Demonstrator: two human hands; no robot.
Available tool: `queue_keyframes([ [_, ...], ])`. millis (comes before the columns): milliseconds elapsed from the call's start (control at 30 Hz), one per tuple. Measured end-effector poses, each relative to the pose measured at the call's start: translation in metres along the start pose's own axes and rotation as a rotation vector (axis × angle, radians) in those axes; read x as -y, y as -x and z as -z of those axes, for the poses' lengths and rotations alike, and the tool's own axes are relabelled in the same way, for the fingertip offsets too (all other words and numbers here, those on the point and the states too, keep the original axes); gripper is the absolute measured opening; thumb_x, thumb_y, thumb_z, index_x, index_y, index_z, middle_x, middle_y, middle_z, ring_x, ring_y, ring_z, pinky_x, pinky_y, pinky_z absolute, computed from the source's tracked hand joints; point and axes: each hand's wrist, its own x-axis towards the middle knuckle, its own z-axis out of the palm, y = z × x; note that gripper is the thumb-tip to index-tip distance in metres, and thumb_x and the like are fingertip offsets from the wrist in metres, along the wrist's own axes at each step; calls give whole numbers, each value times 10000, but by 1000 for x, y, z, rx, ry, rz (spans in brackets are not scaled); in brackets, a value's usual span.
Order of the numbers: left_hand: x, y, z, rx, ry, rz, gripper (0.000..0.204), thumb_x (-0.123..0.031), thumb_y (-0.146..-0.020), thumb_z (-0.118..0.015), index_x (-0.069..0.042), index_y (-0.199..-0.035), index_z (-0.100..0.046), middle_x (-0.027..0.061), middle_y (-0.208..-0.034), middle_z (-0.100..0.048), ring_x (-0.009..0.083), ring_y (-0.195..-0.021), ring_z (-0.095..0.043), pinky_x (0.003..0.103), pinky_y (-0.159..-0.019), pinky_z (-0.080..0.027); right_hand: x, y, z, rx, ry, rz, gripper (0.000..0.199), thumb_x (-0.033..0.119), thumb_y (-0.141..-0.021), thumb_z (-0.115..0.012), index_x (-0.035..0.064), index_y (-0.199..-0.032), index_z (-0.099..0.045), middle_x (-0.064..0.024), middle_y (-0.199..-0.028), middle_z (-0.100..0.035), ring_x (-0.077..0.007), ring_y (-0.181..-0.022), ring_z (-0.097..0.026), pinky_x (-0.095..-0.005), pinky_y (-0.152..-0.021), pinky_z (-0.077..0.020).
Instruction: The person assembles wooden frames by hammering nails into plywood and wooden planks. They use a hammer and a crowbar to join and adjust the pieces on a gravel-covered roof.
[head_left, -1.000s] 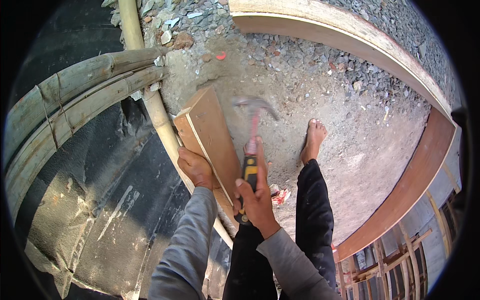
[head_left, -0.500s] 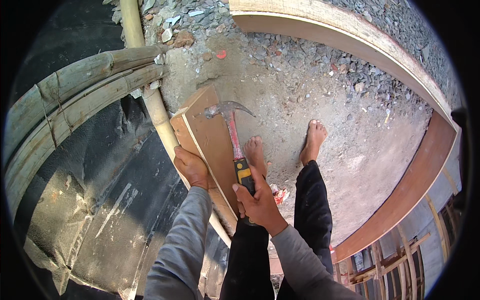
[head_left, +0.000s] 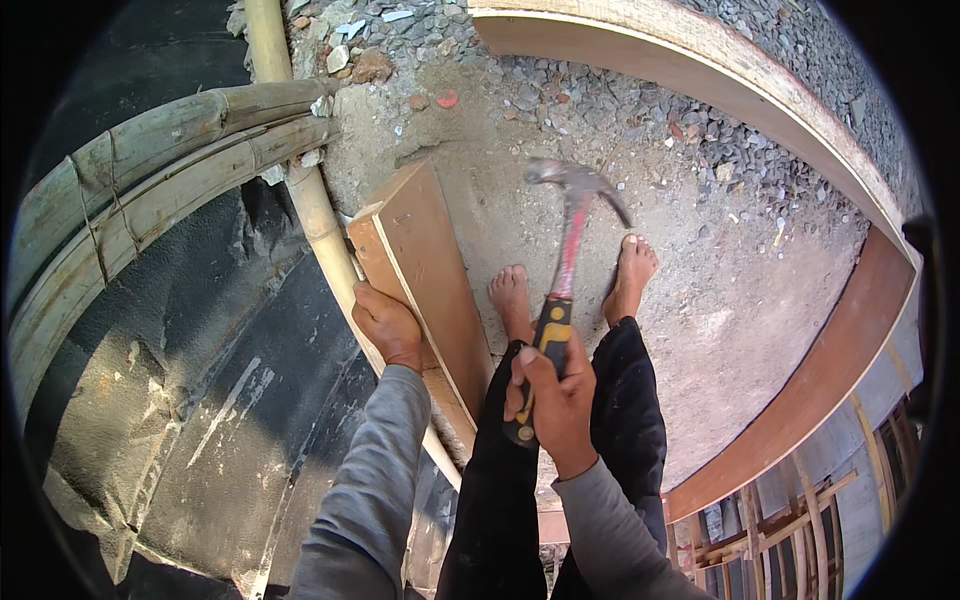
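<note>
Since the earlier frame, the claw hammer (head_left: 562, 270) has swung off the board and now stands raised, its blurred steel head up and to the right of where it struck. Farthest left of the left hand, bundled bamboo poles (head_left: 150, 160) curve past a dark, stained wall surface (head_left: 190, 400). A single bamboo pole (head_left: 318, 215) runs just left of the left hand (head_left: 388, 325), which rests closed over the near left edge of the wooden board (head_left: 425, 270), steadying it. This board stands on edge against the pole, its long axis running from beside the left hand up and away toward the gravel. To the right of the board, two bare feet (head_left: 570, 285) stand on sandy ground. The right hand (head_left: 553, 395) is wrapped fully shut round the black-and-yellow grip of the hammer, whose red shaft points up and away. From the right hand, the board lies to the left and slightly forward; the hammer head hangs above and right of the board's far end. The left hand is the nearer hand to the board. Right of the right hand, a curved timber form (head_left: 820, 380) borders the ground.
</note>
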Motion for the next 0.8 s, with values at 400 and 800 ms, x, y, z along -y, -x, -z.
queue_keyframes([
  [400,7,1,-2,47,42,48,499,-299,-1061,-294,39,-785,-536,137,-764,-611,200,-734,-508,387,-695,-442,-7,-1,11,104,157,-4,217,45,-963,-568,8,-1156,-477,-15,-684,-517,-91,-462,-511,-257,-419,-444],
  [800,7,3,-6,-25,-1,-97,525,-321,-1049,-295,69,-802,-545,173,-752,-611,244,-691,-504,405,-685,-436,-16,-7,3,81,114,-194,327,34,-933,-600,-5,-1236,-480,-17,-677,-524,-100,-447,-522,-268,-416,-472],
])
